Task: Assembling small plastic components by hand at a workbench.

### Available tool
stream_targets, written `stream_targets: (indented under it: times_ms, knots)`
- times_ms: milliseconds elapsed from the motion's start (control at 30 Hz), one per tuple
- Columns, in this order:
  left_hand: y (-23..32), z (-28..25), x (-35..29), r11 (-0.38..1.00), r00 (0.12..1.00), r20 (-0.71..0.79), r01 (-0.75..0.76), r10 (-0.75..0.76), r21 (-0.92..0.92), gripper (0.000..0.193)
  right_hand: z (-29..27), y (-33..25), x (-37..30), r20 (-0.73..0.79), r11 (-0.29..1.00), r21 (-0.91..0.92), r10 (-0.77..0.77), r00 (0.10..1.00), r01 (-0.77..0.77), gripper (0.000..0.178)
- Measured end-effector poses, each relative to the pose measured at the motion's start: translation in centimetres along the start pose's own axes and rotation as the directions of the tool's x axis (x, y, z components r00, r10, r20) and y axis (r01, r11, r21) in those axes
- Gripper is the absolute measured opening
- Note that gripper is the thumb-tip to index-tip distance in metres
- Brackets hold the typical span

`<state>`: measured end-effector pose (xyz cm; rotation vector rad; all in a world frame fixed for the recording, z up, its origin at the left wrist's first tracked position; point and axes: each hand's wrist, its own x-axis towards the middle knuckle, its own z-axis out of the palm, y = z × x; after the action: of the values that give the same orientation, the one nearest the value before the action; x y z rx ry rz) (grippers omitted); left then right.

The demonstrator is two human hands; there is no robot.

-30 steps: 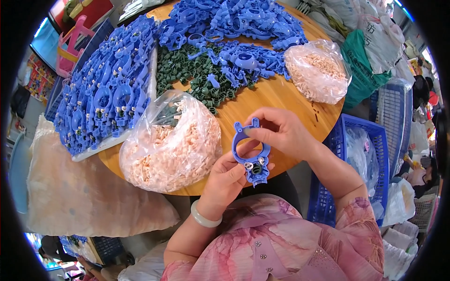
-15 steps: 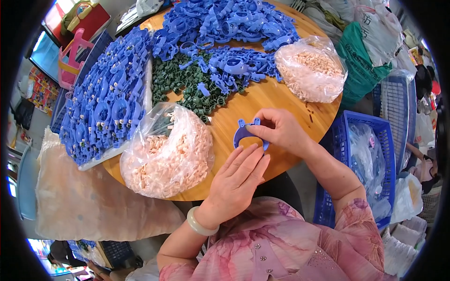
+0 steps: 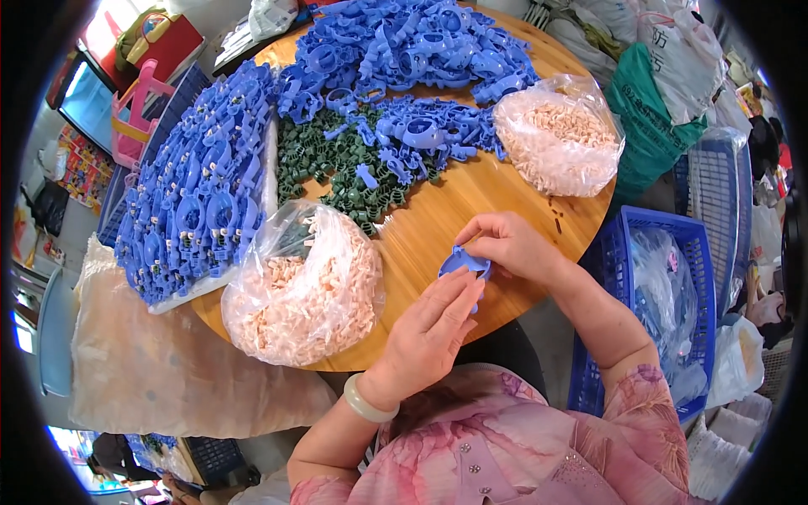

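Observation:
Near the front edge of the round table, a small blue plastic part (image 3: 462, 258) with a ring-like curve is between my two hands. My left hand (image 3: 431, 322), with a pale bangle at its wrist, closes on the part from below and covers much of it. From the upper right, the bent thumb and fingers of my right hand (image 3: 515, 251) grip its edge. To the left is a clear bag of pale peach small pieces (image 3: 316, 290). Beyond lies a heap of dark green small plastic parts (image 3: 324, 156), with more blue plastic parts (image 3: 421, 50) piled behind it.
A white board (image 3: 194, 290) packed with blue parts lies along the table's left side. Another bag of pale pieces (image 3: 560, 139) sits at the right on the wooden table (image 3: 421, 215). A blue crate (image 3: 711, 311) with clear bags inside stands right of the table.
The blue part has tilted and turned in my hands, and more of it is now covered. My right hand has shifted slightly down. The whole view has moved a little.

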<state>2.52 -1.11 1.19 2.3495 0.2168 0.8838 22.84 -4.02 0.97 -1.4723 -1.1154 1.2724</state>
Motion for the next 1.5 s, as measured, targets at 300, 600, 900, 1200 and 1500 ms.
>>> stream_targets:
  times_ms: [300, 600, 900, 1200, 1500]
  knots:
    - [-0.6, -0.7, 0.2, 0.971, 0.952, -0.2, 0.215, -0.232, -0.104, 0.039, -0.7, -0.4, 0.2, 0.073, 0.993, 0.083, 0.076, 0.994, -0.082, 0.02]
    - [-1.6, -0.2, -0.7, 0.255, 0.648, -0.017, 0.275, -0.761, -0.927, 0.03, 0.0, -1.1, -0.5, 0.12, 0.998, -0.058, 0.045, 0.992, -0.038, 0.026]
    - [-1.8, -0.2, -0.8, 0.25, 0.604, 0.008, 0.342, -0.797, -0.906, 0.026, 0.0, -2.2, -0.1, 0.205, 0.975, -0.205, 0.129, 0.97, -0.087, 0.03]
    - [-1.9, 0.0, -0.9, 0.256, 0.58, -0.006, 0.349, -0.814, -0.901, 0.027, -2.8, -3.5, 3.7, 0.148, 0.902, -0.423, 0.163, 0.975, -0.086, 0.018]
    - [-2.0, 0.0, -1.3, 0.319, 0.608, -0.041, 0.357, -0.793, -0.878, 0.027, -1.0, -3.1, 10.3, 0.128, 0.377, -0.798, -0.657, 0.743, 0.471, 0.029]
